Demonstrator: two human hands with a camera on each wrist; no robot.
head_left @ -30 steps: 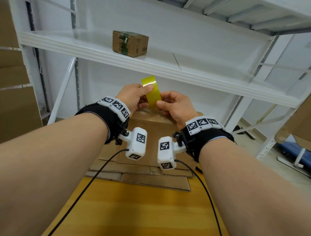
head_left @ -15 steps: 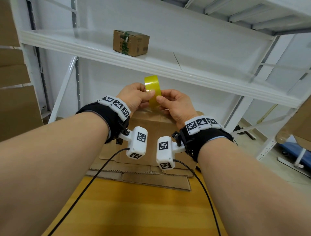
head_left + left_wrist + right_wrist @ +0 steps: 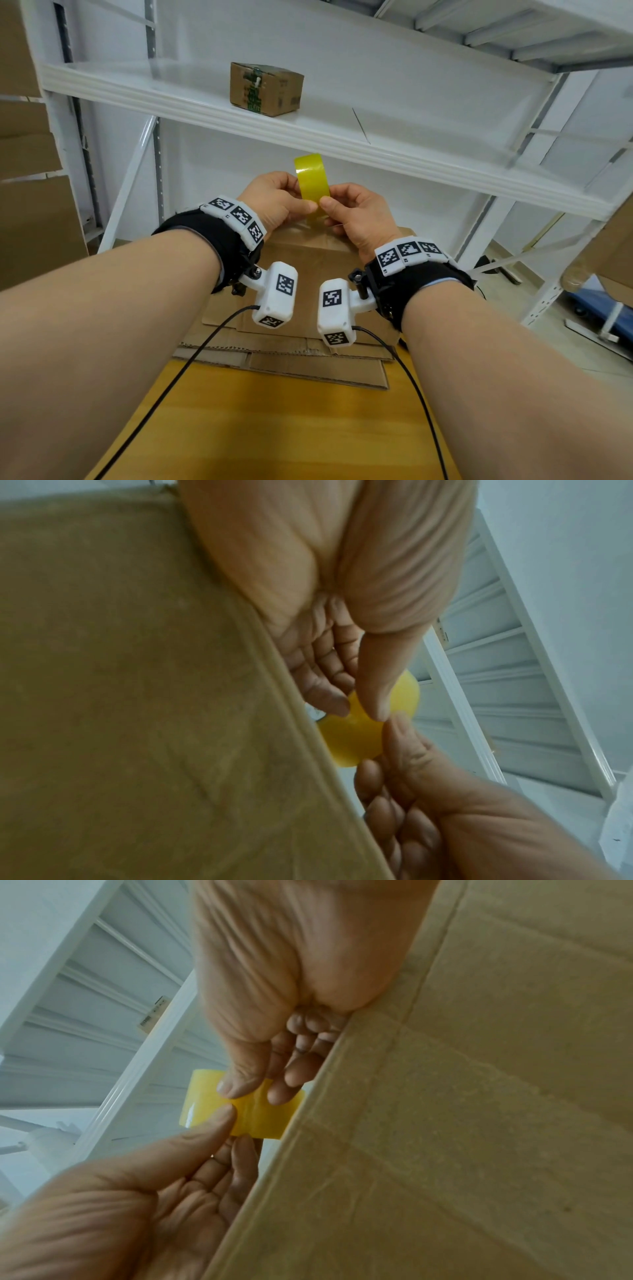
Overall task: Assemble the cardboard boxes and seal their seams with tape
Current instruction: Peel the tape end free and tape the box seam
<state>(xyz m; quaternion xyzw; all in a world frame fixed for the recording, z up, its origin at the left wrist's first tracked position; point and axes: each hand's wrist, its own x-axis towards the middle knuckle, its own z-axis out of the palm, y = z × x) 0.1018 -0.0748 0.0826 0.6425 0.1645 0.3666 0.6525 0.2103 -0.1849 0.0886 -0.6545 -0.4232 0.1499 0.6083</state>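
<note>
A yellow roll of tape (image 3: 311,181) stands upright between my two hands, above an assembled brown cardboard box (image 3: 308,274). My left hand (image 3: 274,202) grips the roll from the left, thumb on its outer face. My right hand (image 3: 352,216) pinches it from the right with thumb and forefinger. In the left wrist view the tape roll (image 3: 356,737) shows past the box wall (image 3: 137,696), with both thumbs meeting on it. In the right wrist view the tape roll (image 3: 240,1112) is pinched by both hands beside the box wall (image 3: 445,1123).
Flattened cardboard sheets (image 3: 291,363) lie under the box on the wooden table (image 3: 274,428). A small sealed carton (image 3: 265,89) sits on the white shelf (image 3: 342,137) above. More cardboard (image 3: 30,212) leans at the left, and a brown box edge (image 3: 606,267) shows at the right.
The tape roll has turned in my hands from tilted to more upright and shifted slightly; both thumbs now meet on its face. My arms have barely moved.
</note>
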